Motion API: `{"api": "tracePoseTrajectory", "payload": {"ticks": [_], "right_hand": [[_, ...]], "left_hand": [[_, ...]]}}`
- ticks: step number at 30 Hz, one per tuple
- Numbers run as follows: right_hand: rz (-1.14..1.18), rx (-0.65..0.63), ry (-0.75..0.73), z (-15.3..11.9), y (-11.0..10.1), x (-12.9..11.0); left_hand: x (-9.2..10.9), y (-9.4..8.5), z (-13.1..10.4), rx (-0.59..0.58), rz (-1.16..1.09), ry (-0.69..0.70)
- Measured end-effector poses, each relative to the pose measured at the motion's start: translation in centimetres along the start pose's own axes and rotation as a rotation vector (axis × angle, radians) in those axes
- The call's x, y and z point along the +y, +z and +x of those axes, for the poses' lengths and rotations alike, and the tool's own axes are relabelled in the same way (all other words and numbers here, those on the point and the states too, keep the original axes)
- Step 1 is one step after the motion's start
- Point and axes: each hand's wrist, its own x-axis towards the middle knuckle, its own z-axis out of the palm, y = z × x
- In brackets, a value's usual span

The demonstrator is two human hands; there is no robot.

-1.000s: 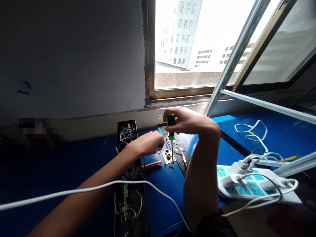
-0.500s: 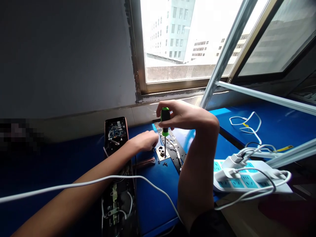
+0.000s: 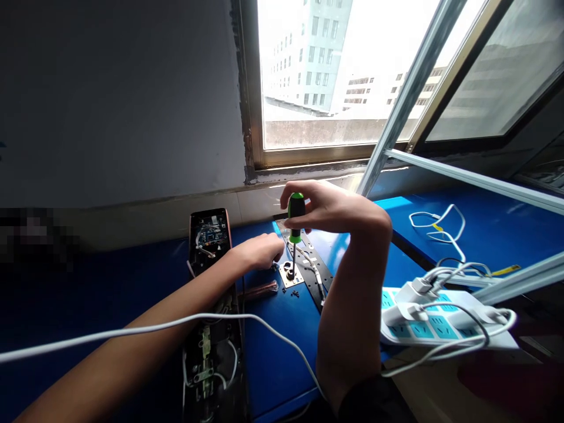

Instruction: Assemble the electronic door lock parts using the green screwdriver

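Observation:
A green and black screwdriver stands nearly upright in my right hand, fingers around its handle. Its tip reaches down to a small metal plate with round black parts, lying on the blue table. My left hand is curled on the table just left of the plate; what its fingers hold, if anything, is hidden. Several small dark screws lie in front of the plate. Beside it runs a long black perforated strip with white wires.
An opened black device with a circuit board lies under my left forearm. A white power strip with plugs is at the right, near a metal frame. A white cable crosses in front.
The screwdriver's tip has shifted slightly left on the metal plate, from its right side to the round black parts. My left hand looks nearly unchanged.

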Motion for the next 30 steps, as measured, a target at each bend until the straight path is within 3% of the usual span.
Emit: {"api": "tracePoseTrajectory", "payload": {"ticks": [5,7,12,16,22,30], "right_hand": [[0.067,0.018,-0.106,-0.1,0.0,-0.4],[0.127,0.018,-0.164,-0.2,0.1,-0.7],[0.218,0.068,-0.343,0.1,0.6,-1.9],[0.262,0.216,-0.479,1.3,1.9,-3.7],[0.204,0.378,-0.470,3.1,4.6,-7.2],[0.114,0.306,-0.543,4.8,7.9,-9.5]], "left_hand": [[-0.5,-1.2,-2.8,0.106,-0.016,-0.018],[-0.8,-1.7,-4.8,0.154,-0.030,-0.013],[-2.4,-2.1,-10.9,0.402,-0.173,0.075],[-4.5,-1.8,-15.1,0.540,-0.204,-0.012],[-6.5,-2.0,-18.2,0.477,-0.235,-0.163],[-6.9,-2.3,-19.5,0.325,-0.345,-0.202]]}}
